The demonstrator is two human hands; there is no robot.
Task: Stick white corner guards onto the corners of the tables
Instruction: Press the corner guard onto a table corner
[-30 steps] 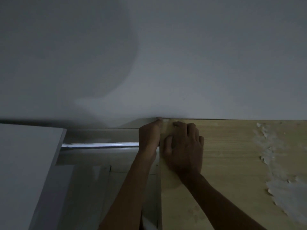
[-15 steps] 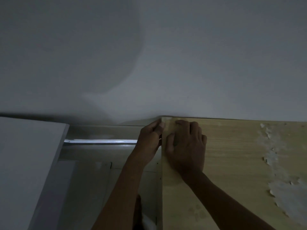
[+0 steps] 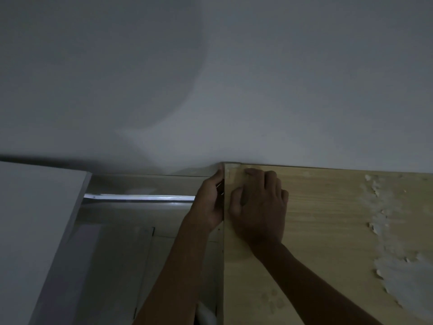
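Both hands, left (image 3: 209, 202) and right (image 3: 259, 207), and forearms are bare, without sleeves.

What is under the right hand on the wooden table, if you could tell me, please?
The right hand rests on the wooden table, fingertips beside a pale corner guard at the far corner. Whatever lies beneath its palm is covered.

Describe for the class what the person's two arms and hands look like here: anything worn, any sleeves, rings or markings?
Both forearms are bare right down to the bottom of the picture: no sleeves show. The left hand and right hand wear no gloves, and no rings, watch or bands can be made out on fingers or wrists. The dim light hides finer marks.
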